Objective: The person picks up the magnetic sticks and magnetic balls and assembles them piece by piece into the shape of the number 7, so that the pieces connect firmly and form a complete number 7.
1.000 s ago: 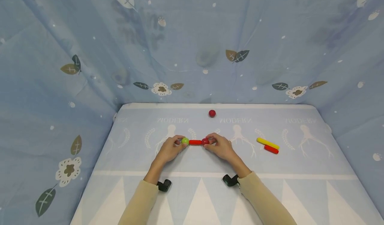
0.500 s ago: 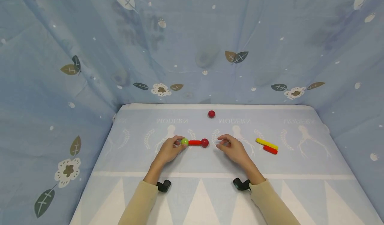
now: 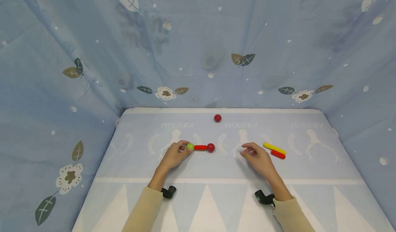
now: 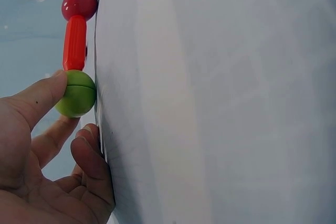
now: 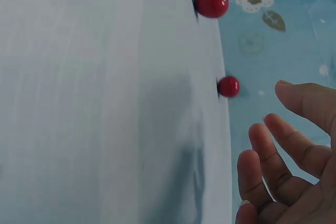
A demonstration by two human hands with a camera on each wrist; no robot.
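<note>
— Where's the green ball?
— Same spot on the counter, joined by a red stick to a red ball, still pinched in the left hand's fingers.
— And the right hand?
— It held the red ball a second ago; now it's off to the right, fingers parted, near the yellow stick and the other red stick.
— The far ball?
— Unmoved, near the back edge.

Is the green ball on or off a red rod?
On: the green ball meets one end of a red rod with no visible gap; the left hand pinches the ball.
</note>
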